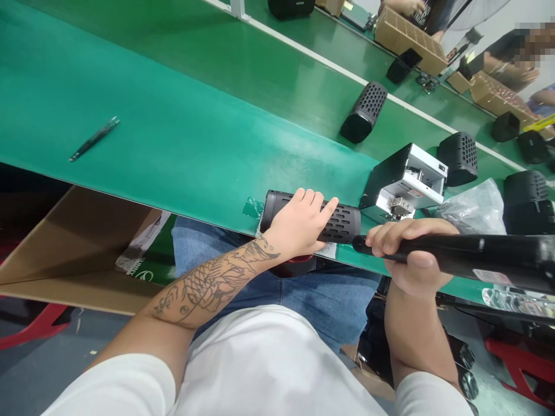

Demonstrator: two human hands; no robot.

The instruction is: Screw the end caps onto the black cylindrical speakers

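Head view: left hand [299, 224] on black perforated housing [346, 224], right hand [418, 248] gripping long black tool [472, 253]
Housing lies on its side at near edge of green bench [173, 133], in front of wearer; left fingers draped across it, thumb at near side, grasping it; right fingers wrapped round tool, its tip at housing's right end, can't tell if touching; silver-and-black device [387, 184] just right of housing, clear plastic bag [474, 203] beside device, similar housing [365, 111] farther back, tweezers [94, 138] well off to the left, open cardboard box [65, 231] below bench edge
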